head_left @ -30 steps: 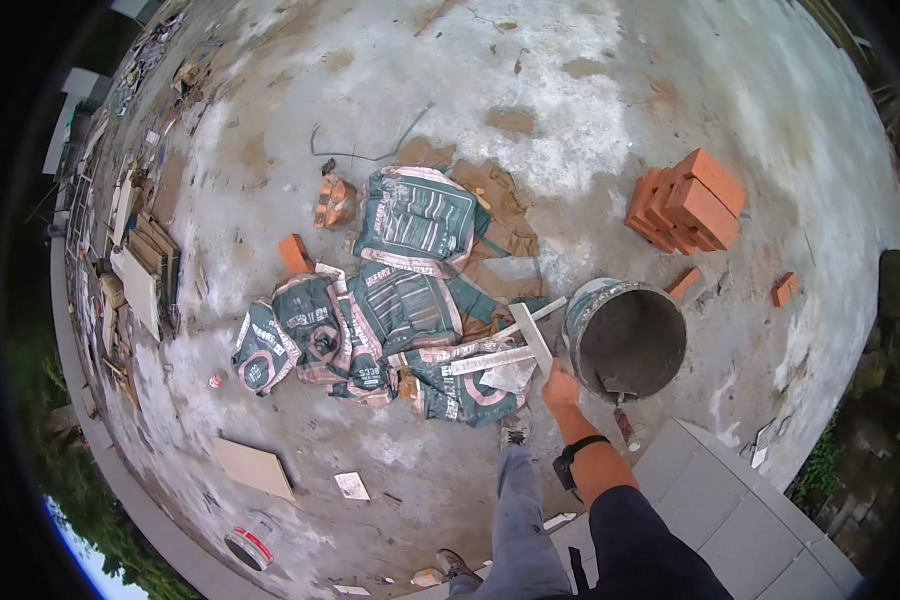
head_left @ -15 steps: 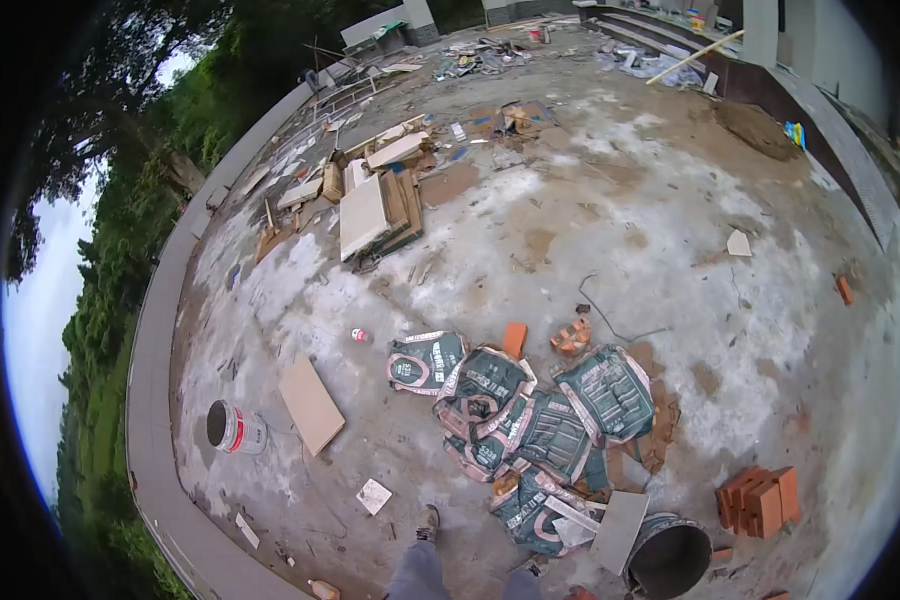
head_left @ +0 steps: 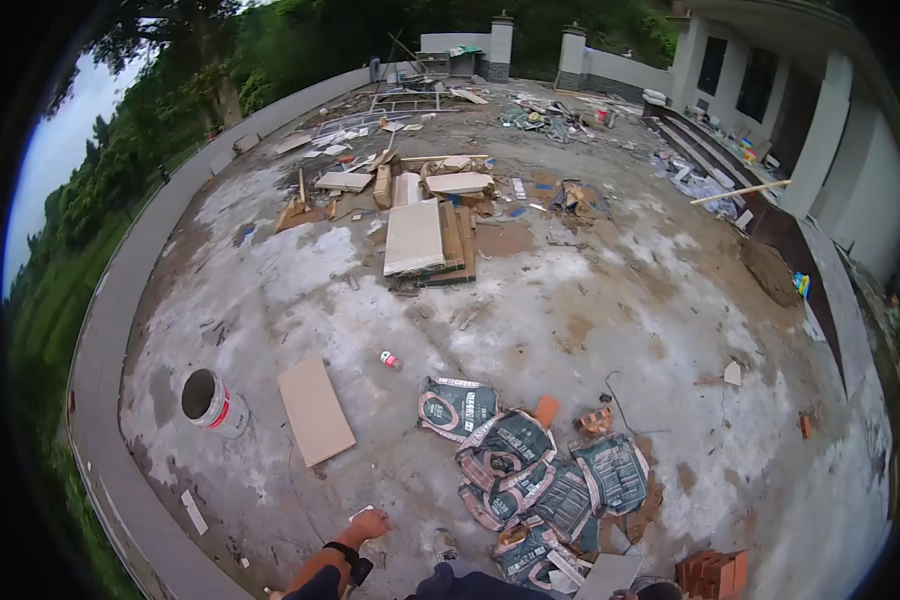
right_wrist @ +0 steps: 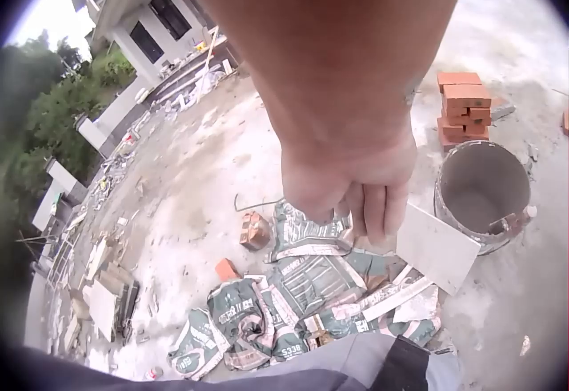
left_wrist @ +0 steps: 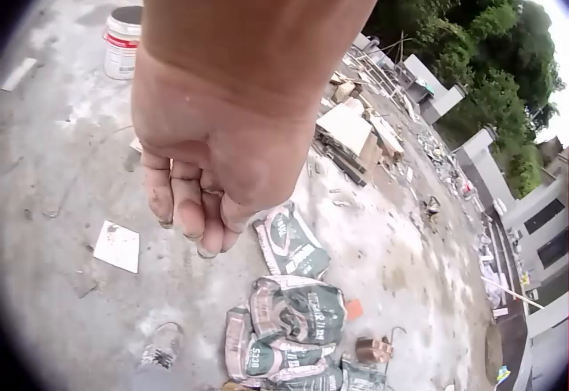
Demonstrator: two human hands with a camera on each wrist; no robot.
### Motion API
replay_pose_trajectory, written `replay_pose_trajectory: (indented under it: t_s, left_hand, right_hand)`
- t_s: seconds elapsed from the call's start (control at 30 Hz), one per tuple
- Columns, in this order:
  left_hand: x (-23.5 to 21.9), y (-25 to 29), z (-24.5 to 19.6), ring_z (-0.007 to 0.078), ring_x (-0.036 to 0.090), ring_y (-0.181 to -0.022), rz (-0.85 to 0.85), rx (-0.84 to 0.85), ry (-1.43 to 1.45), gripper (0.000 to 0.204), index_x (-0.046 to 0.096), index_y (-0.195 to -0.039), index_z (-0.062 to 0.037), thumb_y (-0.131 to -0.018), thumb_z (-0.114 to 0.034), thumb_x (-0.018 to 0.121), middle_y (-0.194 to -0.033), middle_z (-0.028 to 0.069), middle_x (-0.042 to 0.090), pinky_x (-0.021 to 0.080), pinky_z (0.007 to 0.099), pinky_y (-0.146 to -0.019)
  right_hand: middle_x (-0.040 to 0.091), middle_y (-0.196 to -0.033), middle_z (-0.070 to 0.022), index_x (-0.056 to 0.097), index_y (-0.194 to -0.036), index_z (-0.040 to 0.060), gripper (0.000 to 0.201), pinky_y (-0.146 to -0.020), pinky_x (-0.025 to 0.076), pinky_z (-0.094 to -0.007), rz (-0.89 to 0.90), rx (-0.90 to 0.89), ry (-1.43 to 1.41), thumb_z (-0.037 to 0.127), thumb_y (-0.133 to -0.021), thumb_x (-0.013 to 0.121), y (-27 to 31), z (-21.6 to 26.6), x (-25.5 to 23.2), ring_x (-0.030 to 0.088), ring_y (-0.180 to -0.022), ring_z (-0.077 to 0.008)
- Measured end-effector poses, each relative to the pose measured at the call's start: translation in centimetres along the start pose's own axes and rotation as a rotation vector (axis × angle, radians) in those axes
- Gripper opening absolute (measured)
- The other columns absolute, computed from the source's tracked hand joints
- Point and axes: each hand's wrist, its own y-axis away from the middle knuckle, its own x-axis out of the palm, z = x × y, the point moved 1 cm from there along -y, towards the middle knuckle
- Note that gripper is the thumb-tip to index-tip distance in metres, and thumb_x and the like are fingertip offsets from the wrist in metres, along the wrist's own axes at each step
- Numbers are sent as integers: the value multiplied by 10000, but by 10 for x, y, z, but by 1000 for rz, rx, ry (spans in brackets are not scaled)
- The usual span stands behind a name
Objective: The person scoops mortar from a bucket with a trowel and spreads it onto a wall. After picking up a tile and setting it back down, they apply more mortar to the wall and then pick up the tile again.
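My left hand hangs over the ground with loosely curled fingers and nothing between them. In the head view it overlaps a small white tile piece; the left wrist view shows that tile piece lying on the concrete, apart from the fingers. My right hand grips a flat grey tile by its edge, beside the mortar bucket. The tile shows its broad face at the bottom of the head view. A trowel handle leans at the bucket's rim.
Green cement bags lie heaped ahead. Stacked red bricks stand at the right. A beige board and a white bucket are at the left. Farther off are stacked boards and rubble; a low wall borders the left side.
The head view has swung up and left. My left hand has come into view at the bottom. The grey tile, seen nearly edge-on before, now shows its broad face, still by the bucket.
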Motion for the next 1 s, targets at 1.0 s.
replay_pose_trajectory:
  t_s: [1.0]
  left_hand:
    - [90, -27, -330, 215, 659, -805, 584, 3, -600, 344, 572, -1259, -67, -922, -117, 623, -878, 142, 696, 523, 344, -747]
  right_hand:
    - [646, -1177, -246, 577, -1251, 5, 593, -947, 478, -421, -825, 552, -430, 289, -750, 717, -106, -329, -5, 608, -1114, -391]
